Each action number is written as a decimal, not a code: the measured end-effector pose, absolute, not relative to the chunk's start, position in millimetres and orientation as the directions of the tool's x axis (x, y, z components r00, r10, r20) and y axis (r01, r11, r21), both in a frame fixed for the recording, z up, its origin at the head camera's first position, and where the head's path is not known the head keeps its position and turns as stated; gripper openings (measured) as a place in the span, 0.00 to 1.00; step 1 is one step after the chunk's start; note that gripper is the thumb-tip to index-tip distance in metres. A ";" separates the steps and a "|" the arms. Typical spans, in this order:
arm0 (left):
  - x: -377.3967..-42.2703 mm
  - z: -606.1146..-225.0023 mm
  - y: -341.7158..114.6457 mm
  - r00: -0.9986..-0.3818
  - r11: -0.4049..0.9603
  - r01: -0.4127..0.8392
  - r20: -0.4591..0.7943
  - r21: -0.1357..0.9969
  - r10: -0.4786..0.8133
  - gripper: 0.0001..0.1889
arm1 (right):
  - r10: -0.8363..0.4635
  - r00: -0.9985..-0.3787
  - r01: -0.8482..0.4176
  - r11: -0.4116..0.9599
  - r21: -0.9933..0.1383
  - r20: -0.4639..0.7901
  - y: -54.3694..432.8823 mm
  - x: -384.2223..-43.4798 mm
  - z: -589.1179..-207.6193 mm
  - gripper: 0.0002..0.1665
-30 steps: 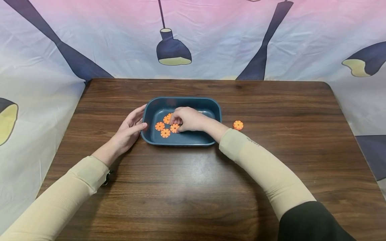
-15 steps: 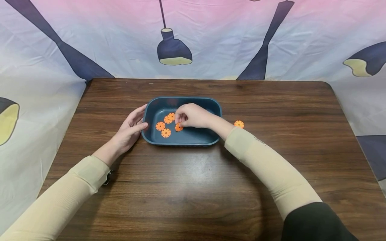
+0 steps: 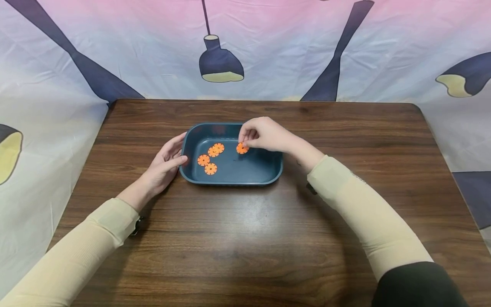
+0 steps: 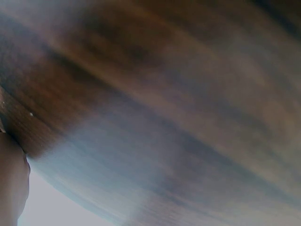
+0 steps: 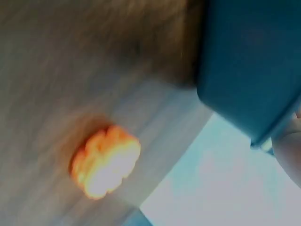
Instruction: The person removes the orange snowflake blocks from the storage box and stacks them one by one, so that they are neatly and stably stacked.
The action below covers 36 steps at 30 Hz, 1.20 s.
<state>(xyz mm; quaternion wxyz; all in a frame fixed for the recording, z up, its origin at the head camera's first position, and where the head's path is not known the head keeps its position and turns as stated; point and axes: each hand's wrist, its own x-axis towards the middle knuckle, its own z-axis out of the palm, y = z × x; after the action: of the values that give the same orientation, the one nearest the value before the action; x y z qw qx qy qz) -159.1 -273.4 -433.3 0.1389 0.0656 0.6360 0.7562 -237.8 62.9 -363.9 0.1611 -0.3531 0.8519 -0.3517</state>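
My right hand point(image 3: 266, 134) pinches an orange notched plastic disc point(image 3: 242, 148) between thumb and fingertips, over the back right part of a dark blue rectangular tub point(image 3: 238, 184). On the left side, my left hand point(image 3: 161, 166) holds the tub by its wall, thumb over the rim and fingers along the outside. Several matching orange discs point(image 3: 210, 169) lie flat on the tub floor toward its left, two of them overlapping. Outside the tub, the right wrist view has a blurred, bright orange notched disc point(image 5: 106, 162) on the table; the right forearm hides it in the head view.
The brown wood-grain table point(image 3: 245, 251) extends around the tub on every side. A printed cloth point(image 3: 276, 51) with lamp drawings hangs behind its back edge. The left wrist view has mostly blurred tabletop point(image 4: 155, 94).
My right hand has lifted the pinched disc off the tub floor and moved it back and to the right. The left hand and tub have stayed in place.
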 end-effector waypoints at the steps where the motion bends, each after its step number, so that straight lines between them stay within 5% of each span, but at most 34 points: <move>1: -158.9 -433.2 -273.3 -0.953 -0.154 -0.127 -0.077 0.980 0.292 0.30 | -0.710 -0.704 -0.485 0.503 -0.716 -0.022 66.8 -238.1 -361.5 0.03; 36: -157.8 -431.0 -273.3 -0.952 -0.146 -0.126 -0.078 0.981 0.297 0.30 | -0.484 -0.873 -0.291 0.609 -0.738 -0.054 193.4 -222.6 -354.1 0.06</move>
<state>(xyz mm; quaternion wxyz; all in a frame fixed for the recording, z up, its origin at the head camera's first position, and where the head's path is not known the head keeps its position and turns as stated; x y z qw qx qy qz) -157.8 -273.3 -431.0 0.1403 0.0669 0.6382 0.7540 -222.6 193.4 -354.1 0.1251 -0.2182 0.8881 -0.3847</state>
